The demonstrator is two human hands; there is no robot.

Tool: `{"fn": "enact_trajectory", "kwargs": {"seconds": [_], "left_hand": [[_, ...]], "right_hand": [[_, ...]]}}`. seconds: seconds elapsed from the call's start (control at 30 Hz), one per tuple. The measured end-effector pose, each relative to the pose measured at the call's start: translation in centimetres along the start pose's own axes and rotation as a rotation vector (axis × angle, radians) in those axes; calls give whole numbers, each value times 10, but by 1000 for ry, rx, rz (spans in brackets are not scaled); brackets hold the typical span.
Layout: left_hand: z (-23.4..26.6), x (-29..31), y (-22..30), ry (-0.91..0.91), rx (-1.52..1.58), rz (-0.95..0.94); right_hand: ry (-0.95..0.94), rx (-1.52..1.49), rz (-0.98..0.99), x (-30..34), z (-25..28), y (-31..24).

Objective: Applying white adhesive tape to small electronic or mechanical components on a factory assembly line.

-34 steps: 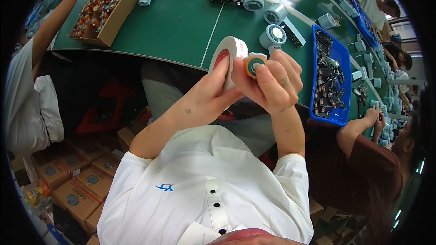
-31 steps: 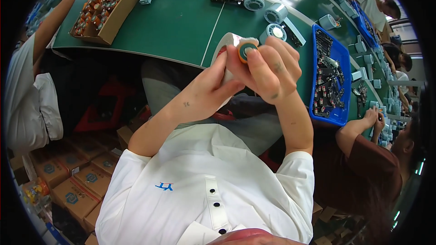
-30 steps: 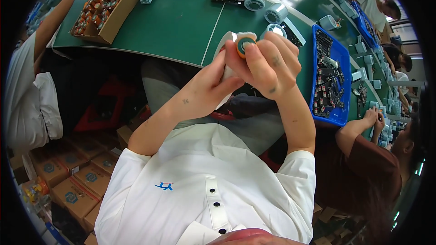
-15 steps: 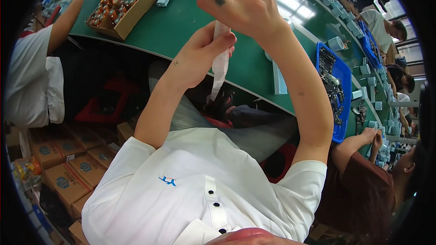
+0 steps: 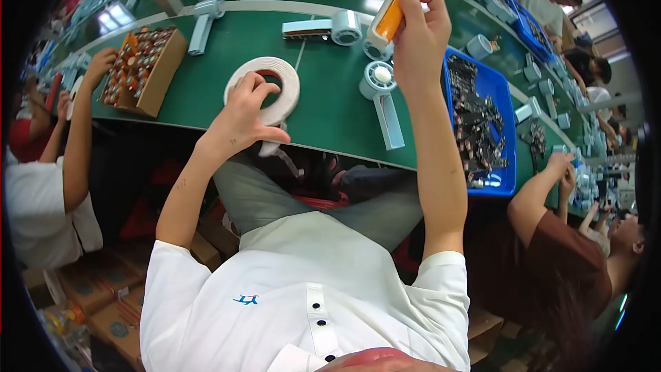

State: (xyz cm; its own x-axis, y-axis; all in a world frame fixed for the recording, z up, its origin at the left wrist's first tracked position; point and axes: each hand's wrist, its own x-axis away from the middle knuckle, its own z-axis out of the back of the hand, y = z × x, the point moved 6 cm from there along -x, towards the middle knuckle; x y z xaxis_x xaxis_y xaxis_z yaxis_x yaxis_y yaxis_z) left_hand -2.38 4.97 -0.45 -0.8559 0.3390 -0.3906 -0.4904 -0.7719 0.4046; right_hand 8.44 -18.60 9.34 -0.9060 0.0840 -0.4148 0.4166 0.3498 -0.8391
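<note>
My left hand (image 5: pixel 241 114) is over a roll of white tape (image 5: pixel 290 103) that lies at the table's front edge. Its fingers reach toward the roll's hole and the thumb stands apart. A loose strip of tape (image 5: pixel 273 149) hangs below the roll, past the edge. Raised to the right, my right hand (image 5: pixel 421 38) pinches an orange piece with a whitish edge (image 5: pixel 390 19) between thumb and fingers; its exact kind is unclear. Below that hand, a pale blue housing (image 5: pixel 389 120) with a round head and a straight handle lies on the green table.
A cardboard box (image 5: pixel 160 83) of orange-wrapped cylinders stands at left, a co-worker's hand (image 5: pixel 103 65) at it. A blue tray (image 5: pixel 508 131) of dark small parts is on the right. More pale blue housings (image 5: pixel 200 33) lie further back. Co-workers sit on both sides.
My hands have moved apart from where a tape strip ran at them. The tape roll now lies in view under my left hand; my right hand has moved right, showing the orange piece.
</note>
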Motion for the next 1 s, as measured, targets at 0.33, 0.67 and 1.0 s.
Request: {"fn": "enact_trajectory", "kwargs": {"seconds": [0.33, 0.67, 1.0], "left_hand": [[-3, -37, 62, -186, -4, -398], [-93, -133, 114, -375, -331, -897], [-108, -154, 111, -574, -130, -850]], "right_hand": [[232, -349, -133, 103, 123, 35], [-25, -73, -107, 130, 117, 52], [29, -31, -17, 139, 127, 50]]}}
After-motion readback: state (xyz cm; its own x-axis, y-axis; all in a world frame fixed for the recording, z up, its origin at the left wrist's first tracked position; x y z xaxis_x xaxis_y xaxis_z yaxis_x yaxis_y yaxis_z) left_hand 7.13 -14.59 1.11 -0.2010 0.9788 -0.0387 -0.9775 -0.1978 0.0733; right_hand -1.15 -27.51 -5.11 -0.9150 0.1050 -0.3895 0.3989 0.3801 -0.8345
